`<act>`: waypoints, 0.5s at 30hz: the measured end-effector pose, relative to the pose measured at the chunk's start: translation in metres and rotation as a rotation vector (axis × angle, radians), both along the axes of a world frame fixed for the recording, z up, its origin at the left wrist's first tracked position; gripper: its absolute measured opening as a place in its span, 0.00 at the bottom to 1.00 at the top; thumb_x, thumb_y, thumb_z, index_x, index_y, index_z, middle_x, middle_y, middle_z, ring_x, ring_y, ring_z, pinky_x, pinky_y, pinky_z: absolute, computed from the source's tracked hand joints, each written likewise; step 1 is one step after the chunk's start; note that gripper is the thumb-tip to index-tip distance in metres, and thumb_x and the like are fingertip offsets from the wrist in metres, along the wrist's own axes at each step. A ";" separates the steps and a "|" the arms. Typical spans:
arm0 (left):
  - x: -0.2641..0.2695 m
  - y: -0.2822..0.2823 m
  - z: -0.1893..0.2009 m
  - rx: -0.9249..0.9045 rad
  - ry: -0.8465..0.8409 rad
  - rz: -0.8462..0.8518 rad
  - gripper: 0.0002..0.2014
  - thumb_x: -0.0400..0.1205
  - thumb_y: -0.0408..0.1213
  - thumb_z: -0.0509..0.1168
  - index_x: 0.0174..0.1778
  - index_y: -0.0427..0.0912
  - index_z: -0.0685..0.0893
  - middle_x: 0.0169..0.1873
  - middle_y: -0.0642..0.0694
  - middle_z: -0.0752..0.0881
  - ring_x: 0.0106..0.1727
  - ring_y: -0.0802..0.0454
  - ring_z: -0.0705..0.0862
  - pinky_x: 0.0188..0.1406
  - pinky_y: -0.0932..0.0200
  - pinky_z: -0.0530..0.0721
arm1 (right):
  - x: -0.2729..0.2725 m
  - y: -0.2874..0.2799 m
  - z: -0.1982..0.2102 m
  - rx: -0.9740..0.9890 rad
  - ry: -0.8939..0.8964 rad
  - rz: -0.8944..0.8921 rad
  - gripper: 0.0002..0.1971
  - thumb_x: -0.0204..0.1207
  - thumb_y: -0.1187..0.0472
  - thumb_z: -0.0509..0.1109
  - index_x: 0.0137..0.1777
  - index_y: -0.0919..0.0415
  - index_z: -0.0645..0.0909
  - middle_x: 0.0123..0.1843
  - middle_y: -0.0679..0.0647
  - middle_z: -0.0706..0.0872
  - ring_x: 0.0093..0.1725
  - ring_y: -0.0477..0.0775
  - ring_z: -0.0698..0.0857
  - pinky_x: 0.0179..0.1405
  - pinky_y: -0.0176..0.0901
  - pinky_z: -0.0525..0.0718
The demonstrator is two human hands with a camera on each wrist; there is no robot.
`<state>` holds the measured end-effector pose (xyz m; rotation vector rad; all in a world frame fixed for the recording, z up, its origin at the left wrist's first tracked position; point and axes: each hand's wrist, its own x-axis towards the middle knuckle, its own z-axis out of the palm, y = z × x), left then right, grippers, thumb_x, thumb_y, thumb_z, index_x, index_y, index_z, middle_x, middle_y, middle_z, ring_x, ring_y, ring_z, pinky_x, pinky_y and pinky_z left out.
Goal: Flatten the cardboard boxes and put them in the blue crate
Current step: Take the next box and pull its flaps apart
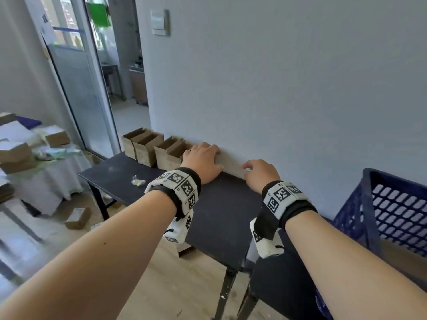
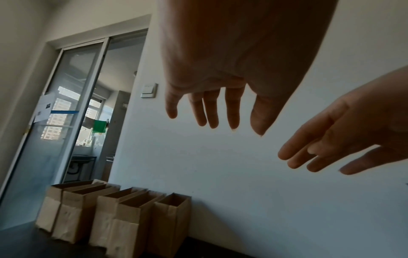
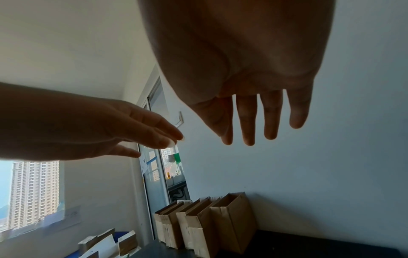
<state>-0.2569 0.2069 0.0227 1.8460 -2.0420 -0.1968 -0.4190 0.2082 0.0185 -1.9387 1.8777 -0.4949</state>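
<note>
Both the left hand [image 1: 202, 161] and right hand [image 1: 261, 174] reach out empty, fingers loose, above the black table [image 1: 221, 215]. Upright boxes [image 1: 150, 148] line the far wall (the blue crate [image 1: 392, 209] stands right).

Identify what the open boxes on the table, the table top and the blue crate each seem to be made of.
Open boxes: brown cardboard, matte, with creased flaps. Table top: dark, matte board, perhaps laminate; legs look like metal. Blue crate: moulded plastic, judging by its lattice wall.
</note>
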 end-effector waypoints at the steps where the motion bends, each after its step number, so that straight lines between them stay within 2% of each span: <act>1: 0.018 -0.009 -0.003 0.008 0.005 0.001 0.23 0.80 0.45 0.64 0.71 0.49 0.74 0.71 0.46 0.73 0.74 0.45 0.69 0.74 0.45 0.65 | 0.015 -0.010 -0.003 0.007 -0.006 0.007 0.22 0.79 0.67 0.58 0.71 0.53 0.77 0.72 0.55 0.78 0.71 0.58 0.76 0.69 0.45 0.73; 5: 0.086 -0.044 -0.015 0.039 0.031 0.007 0.20 0.80 0.45 0.63 0.69 0.50 0.76 0.71 0.45 0.74 0.73 0.45 0.70 0.72 0.45 0.68 | 0.064 -0.048 -0.017 0.016 -0.054 0.008 0.21 0.79 0.66 0.58 0.69 0.53 0.79 0.71 0.53 0.80 0.71 0.56 0.77 0.70 0.43 0.72; 8: 0.120 -0.069 -0.027 0.065 0.055 -0.002 0.19 0.80 0.44 0.64 0.68 0.49 0.76 0.70 0.44 0.74 0.71 0.45 0.71 0.70 0.46 0.71 | 0.087 -0.069 -0.028 0.001 -0.077 -0.014 0.19 0.78 0.68 0.58 0.65 0.55 0.82 0.68 0.53 0.83 0.69 0.55 0.78 0.66 0.39 0.72; 15: 0.141 -0.129 -0.067 0.141 0.097 -0.101 0.20 0.80 0.43 0.65 0.68 0.46 0.77 0.68 0.44 0.75 0.69 0.45 0.73 0.69 0.47 0.73 | 0.102 -0.113 -0.063 -0.014 -0.119 -0.087 0.16 0.77 0.70 0.62 0.57 0.55 0.87 0.59 0.53 0.88 0.62 0.53 0.83 0.60 0.36 0.75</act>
